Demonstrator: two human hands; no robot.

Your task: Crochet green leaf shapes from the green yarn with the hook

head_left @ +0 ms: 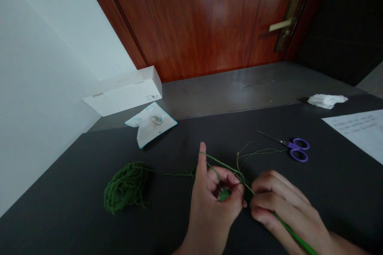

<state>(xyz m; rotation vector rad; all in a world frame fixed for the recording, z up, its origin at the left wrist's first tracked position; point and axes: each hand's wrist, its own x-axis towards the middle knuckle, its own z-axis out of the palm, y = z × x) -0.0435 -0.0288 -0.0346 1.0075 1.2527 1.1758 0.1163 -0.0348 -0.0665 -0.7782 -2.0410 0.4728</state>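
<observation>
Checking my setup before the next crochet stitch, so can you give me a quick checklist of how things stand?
1. Green crochet hook gripped in right hand: ok.
2. Small green crocheted piece held in left hand: ok.
3. Strand from loose green yarn bundle reaching left hand: ok.
4. Purple-handled scissors apart from both hands: ok.
5. Yarn caught on hook's tip: cannot tell, too small.
</observation>
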